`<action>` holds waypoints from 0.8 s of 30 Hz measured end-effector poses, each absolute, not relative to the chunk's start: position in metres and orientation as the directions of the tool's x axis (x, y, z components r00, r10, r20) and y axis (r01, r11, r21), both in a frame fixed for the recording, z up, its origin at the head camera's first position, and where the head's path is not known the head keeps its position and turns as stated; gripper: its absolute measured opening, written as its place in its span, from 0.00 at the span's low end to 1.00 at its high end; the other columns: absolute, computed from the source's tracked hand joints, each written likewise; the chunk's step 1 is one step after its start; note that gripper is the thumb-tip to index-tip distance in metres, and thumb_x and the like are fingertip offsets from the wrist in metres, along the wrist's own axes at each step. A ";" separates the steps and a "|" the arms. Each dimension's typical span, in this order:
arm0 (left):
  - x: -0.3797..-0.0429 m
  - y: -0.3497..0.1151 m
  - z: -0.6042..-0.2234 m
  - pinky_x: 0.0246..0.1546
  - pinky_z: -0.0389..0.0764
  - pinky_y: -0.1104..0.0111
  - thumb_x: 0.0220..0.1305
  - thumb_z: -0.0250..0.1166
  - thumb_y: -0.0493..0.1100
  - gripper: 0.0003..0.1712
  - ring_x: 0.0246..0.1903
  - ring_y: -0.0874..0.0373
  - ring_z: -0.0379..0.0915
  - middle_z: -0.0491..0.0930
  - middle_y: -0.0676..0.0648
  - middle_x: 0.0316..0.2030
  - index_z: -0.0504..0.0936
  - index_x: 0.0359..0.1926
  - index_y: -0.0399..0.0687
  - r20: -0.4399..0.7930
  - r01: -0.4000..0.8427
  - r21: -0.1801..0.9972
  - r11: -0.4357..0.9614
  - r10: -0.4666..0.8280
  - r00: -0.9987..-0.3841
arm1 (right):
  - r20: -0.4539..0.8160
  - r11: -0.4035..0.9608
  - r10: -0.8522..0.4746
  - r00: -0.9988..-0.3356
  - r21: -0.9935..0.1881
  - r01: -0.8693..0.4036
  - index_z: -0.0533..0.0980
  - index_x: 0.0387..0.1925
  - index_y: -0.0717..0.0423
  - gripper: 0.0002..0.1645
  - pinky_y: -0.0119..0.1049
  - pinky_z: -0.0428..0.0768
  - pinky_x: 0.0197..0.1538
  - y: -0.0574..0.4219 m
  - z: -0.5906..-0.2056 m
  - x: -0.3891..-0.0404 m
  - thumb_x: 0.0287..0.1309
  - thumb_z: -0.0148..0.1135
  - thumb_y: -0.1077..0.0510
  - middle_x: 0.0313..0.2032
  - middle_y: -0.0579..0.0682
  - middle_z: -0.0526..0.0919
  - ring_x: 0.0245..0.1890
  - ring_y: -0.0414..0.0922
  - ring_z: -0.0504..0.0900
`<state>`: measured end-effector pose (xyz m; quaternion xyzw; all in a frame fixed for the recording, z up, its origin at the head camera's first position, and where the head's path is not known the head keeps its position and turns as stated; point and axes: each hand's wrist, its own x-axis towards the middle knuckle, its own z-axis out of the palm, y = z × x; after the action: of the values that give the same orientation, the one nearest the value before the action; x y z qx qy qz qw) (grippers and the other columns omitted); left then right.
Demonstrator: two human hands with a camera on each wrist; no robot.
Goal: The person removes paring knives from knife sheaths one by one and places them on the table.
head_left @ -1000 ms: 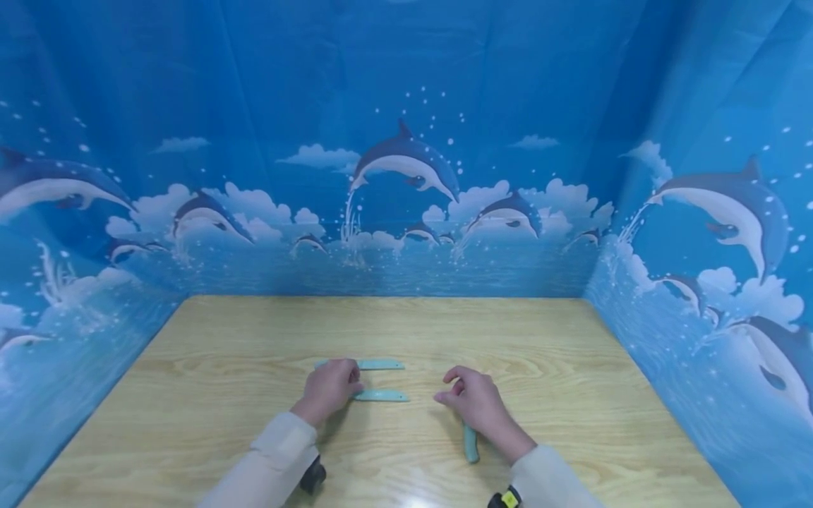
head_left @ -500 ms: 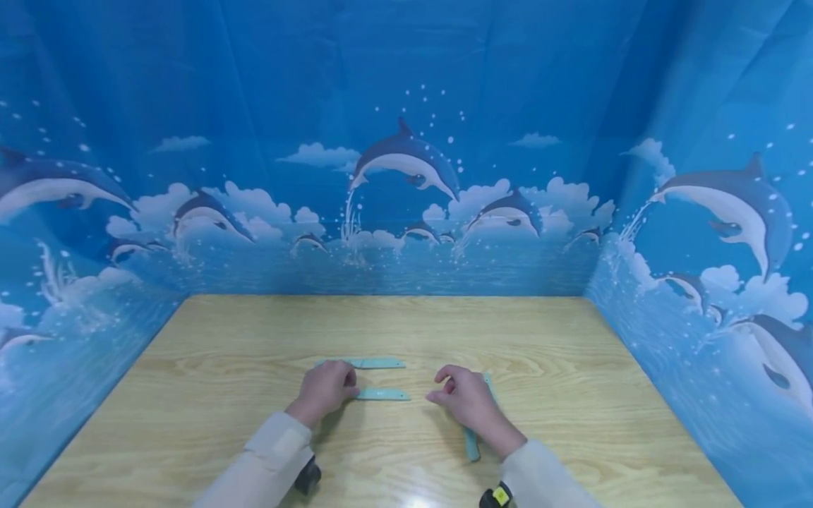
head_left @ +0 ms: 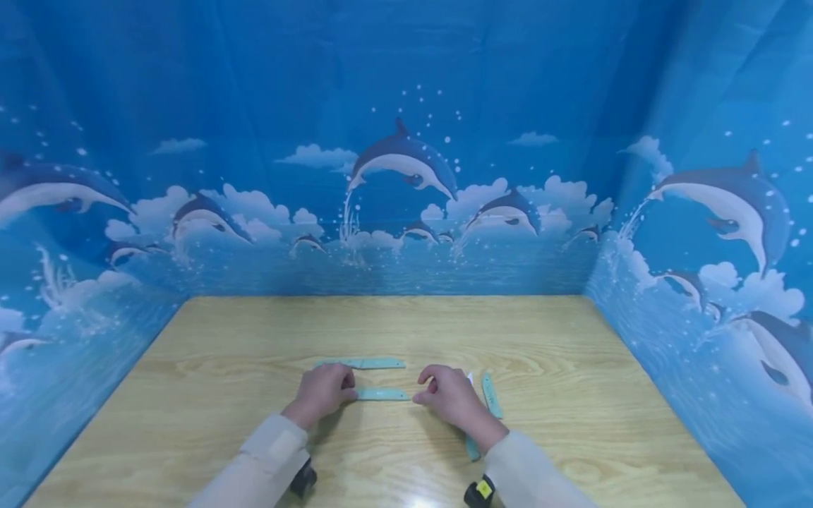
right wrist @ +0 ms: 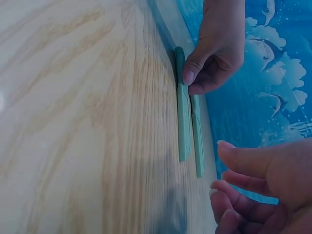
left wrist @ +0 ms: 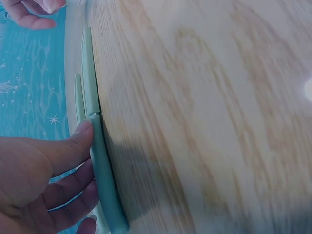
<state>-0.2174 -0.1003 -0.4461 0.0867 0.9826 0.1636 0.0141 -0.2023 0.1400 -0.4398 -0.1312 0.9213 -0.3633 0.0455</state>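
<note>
My left hand (head_left: 320, 392) holds the nearer of two mint-green sheathed fruit knives, thumb and fingers on its darker handle (left wrist: 106, 180). The knife's pale sheath (head_left: 383, 394) points right, a small hole near its tip. Behind it lies the second sheathed knife (head_left: 381, 363), roughly parallel and partly covered by the left hand. My right hand (head_left: 452, 398) hovers just off the sheath's tip, fingers loosely bent with nothing between them. Right of this hand lies a loose green sheath (head_left: 491, 395). A green handle (head_left: 472, 448) and a whitish pointed tip (head_left: 470, 379) show around the right hand and wrist.
All this lies on a light wood-grain table (head_left: 254, 331). A blue dolphin-print curtain (head_left: 394, 261) closes off the back and both sides. Dark wrist cameras sit under both sleeves, the right one (head_left: 479, 492) with a yellow patch.
My right hand has moved left toward the held knife's sheath tip, uncovering the loose sheath and the whitish tip on its right. My left hand stays on the knife's handle, shifting slightly left.
</note>
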 end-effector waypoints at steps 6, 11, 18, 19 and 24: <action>-0.217 -0.104 -0.447 0.38 0.78 0.57 0.51 0.75 0.44 0.09 0.31 0.57 0.74 0.80 0.53 0.28 0.83 0.31 0.49 0.006 0.178 0.343 0.922 0.188 -0.982 | 0.003 0.707 -0.302 -0.953 -0.670 -0.226 0.79 0.41 0.58 0.15 0.31 0.72 0.25 0.129 -0.439 -0.206 0.53 0.72 0.58 0.23 0.44 0.75 0.22 0.40 0.72; -0.217 -0.105 -0.448 0.37 0.78 0.57 0.50 0.75 0.43 0.09 0.32 0.57 0.75 0.80 0.53 0.28 0.83 0.31 0.49 0.009 0.185 0.332 0.925 0.193 -0.981 | 0.000 0.701 -0.333 -0.943 -0.668 -0.248 0.79 0.40 0.59 0.14 0.30 0.72 0.25 0.122 -0.438 -0.207 0.52 0.72 0.60 0.22 0.44 0.75 0.22 0.39 0.72; -0.217 -0.105 -0.447 0.39 0.77 0.54 0.50 0.75 0.43 0.09 0.33 0.55 0.76 0.82 0.52 0.29 0.83 0.32 0.49 0.004 0.177 0.333 0.926 0.187 -0.982 | -0.007 0.713 -0.331 -0.944 -0.657 -0.246 0.79 0.39 0.60 0.14 0.30 0.72 0.24 0.117 -0.435 -0.209 0.51 0.72 0.61 0.22 0.44 0.75 0.22 0.39 0.72; -0.217 -0.105 -0.446 0.39 0.78 0.53 0.50 0.75 0.43 0.09 0.33 0.55 0.76 0.82 0.52 0.30 0.83 0.32 0.49 0.005 0.179 0.333 0.926 0.188 -0.982 | -0.005 0.714 -0.332 -0.943 -0.655 -0.248 0.79 0.39 0.61 0.14 0.29 0.72 0.24 0.116 -0.435 -0.209 0.51 0.72 0.61 0.21 0.44 0.75 0.21 0.39 0.72; -0.216 -0.106 -0.446 0.39 0.78 0.53 0.51 0.75 0.43 0.09 0.34 0.55 0.76 0.82 0.52 0.30 0.83 0.32 0.49 0.012 0.188 0.331 0.925 0.195 -0.981 | 0.020 0.722 -0.345 -0.938 -0.632 -0.280 0.79 0.39 0.61 0.14 0.29 0.72 0.24 0.113 -0.435 -0.211 0.50 0.73 0.61 0.19 0.43 0.74 0.20 0.38 0.71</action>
<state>-0.2163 -0.1059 -0.4461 0.0977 0.9809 0.1677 0.0107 -0.2112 0.1126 -0.4353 -0.1686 0.9267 -0.3322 0.0495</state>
